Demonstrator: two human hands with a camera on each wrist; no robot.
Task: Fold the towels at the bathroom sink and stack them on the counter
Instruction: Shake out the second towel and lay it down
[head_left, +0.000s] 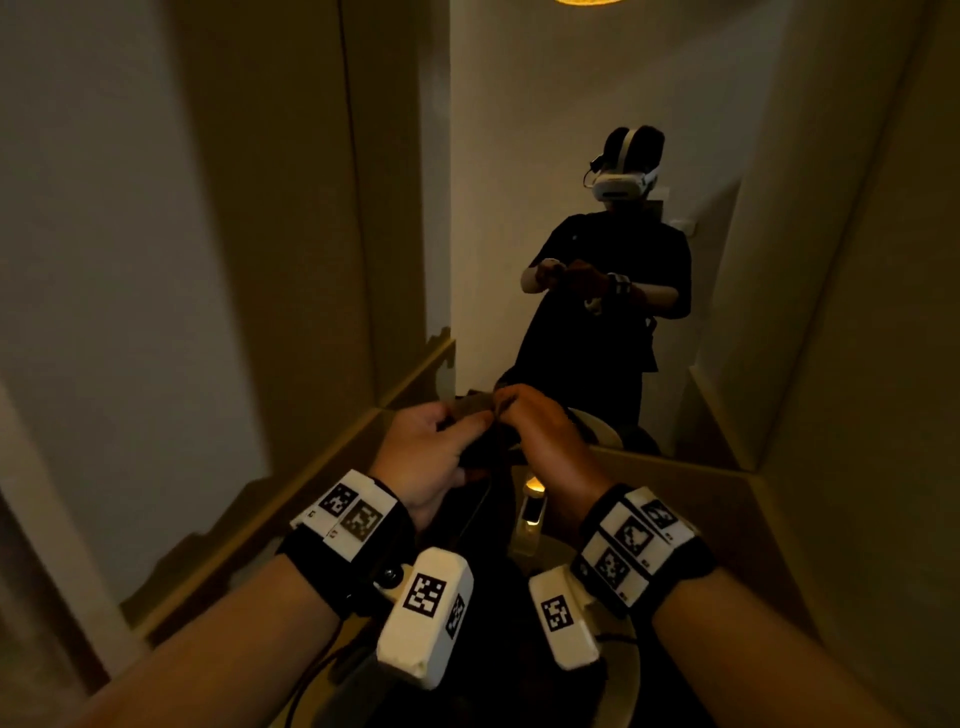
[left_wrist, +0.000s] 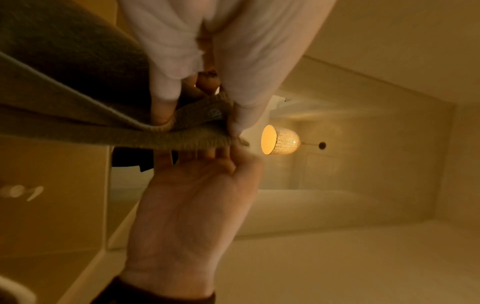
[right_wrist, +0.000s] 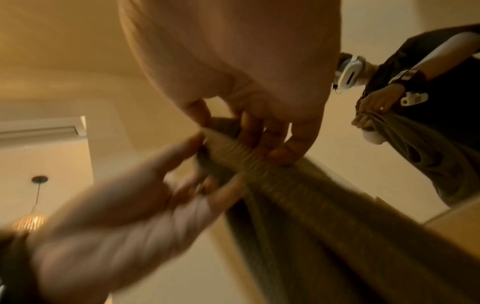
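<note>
A large mirror (head_left: 571, 104) covers the wall beyond the grip and shows a person's reflection (head_left: 613, 270) in dark clothes with a white headset (head_left: 621, 182). Below the grip, close to it, a small glass bottle (head_left: 531, 519) stands upright, a warm glint at its top. A woven pendant lamp (left_wrist: 279, 143) glows amber above the grip, hanging by a thin cord from a dark ceiling mount (left_wrist: 322, 145). Pale walls (head_left: 104, 260) close in on both sides, with a beige scalloped trim (head_left: 291, 493) low along the left one.

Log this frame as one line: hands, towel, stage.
left hand: pinches towel edge | right hand: pinches same edge | towel: held up, hanging | stage: folding, not stacked
</note>
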